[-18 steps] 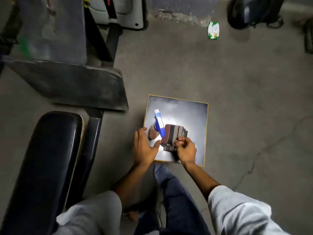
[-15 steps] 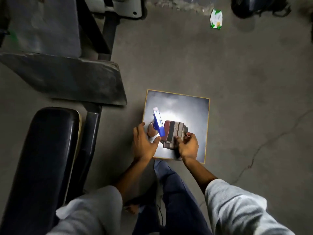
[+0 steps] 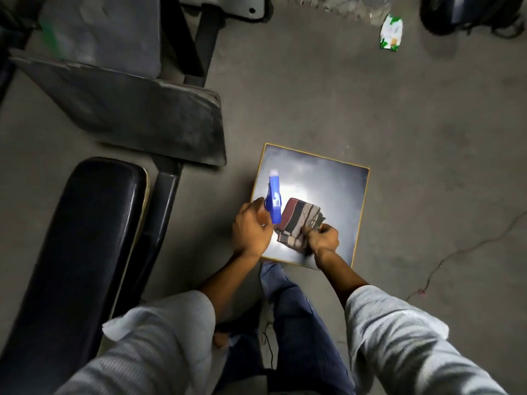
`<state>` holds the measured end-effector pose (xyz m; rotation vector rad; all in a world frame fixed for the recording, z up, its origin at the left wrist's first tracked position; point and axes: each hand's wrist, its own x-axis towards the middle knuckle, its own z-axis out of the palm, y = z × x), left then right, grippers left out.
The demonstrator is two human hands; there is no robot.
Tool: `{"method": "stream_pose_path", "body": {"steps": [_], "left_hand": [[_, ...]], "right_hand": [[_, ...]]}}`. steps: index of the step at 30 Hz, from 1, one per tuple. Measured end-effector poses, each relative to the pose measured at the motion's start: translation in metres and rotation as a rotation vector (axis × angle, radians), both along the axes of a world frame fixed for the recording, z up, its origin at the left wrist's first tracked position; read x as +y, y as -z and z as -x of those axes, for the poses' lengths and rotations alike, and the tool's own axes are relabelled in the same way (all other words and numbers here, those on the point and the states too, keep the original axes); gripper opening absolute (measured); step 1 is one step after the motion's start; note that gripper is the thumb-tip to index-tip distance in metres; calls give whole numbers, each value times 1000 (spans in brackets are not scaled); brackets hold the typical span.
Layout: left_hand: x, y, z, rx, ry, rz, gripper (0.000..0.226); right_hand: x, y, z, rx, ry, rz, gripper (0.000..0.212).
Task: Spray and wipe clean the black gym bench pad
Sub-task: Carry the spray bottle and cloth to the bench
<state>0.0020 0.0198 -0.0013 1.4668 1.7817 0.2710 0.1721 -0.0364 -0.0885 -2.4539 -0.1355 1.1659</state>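
Bench pad [image 3: 85, 238] waits unsprayed; left hand [image 3: 251, 229] has now wrapped around the blue spray bottle [image 3: 273, 201], apparently lifting, while right hand [image 3: 323, 239] pinches the striped cloth [image 3: 299, 220].

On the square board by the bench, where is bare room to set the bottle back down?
The square board is bare along its far and right edges. Its near left is crowded: left hand on the spray bottle, right hand on the striped cloth.

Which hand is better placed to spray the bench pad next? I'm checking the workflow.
Left. The left hand already grips the blue spray bottle and is nearer the black bench pad; the right hand holds the striped cloth.
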Motion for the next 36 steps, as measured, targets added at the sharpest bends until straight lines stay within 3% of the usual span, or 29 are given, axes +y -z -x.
{"method": "stream_pose_path", "body": {"steps": [2, 4, 6, 9, 11, 14, 20, 24, 28, 30, 33, 36], "left_hand": [[-5, -8, 14, -39, -22, -1, 26], [-12, -16, 32, -71, -65, -13, 41], [-20, -29, 50, -104, -99, -28, 51], [-39, -53, 83, -119, -151, -78, 41], [-57, -65, 109, -103, -173, -114, 42], [-88, -85, 151, -76, -253, -140, 52], [-161, -117, 245, -22, -388, -213, 48], [-217, -126, 308, -24, -536, -242, 46], [-267, -120, 366, -4, -751, -224, 47], [-287, -117, 389, -11, -881, -201, 51], [-307, -107, 419, -3, -1036, -201, 54], [-317, -100, 444, 17, -1151, -204, 45]], "right_hand": [[-1, -10, 8, 79, 53, -56, 36], [-4, -22, 16, 194, 99, -151, 46], [-5, -37, 27, 315, 137, -219, 36], [-8, -67, 54, 438, 134, -276, 12], [-15, -89, 78, 502, 141, -297, 26], [-30, -120, 117, 565, 89, -295, 28], [-58, -161, 219, 638, -145, -328, 18], [-71, -156, 292, 689, -284, -345, 54], [-86, -150, 364, 731, -450, -318, 59], [-94, -153, 398, 760, -531, -290, 56], [-103, -154, 448, 763, -640, -243, 29], [-102, -139, 493, 760, -761, -190, 33]]}}
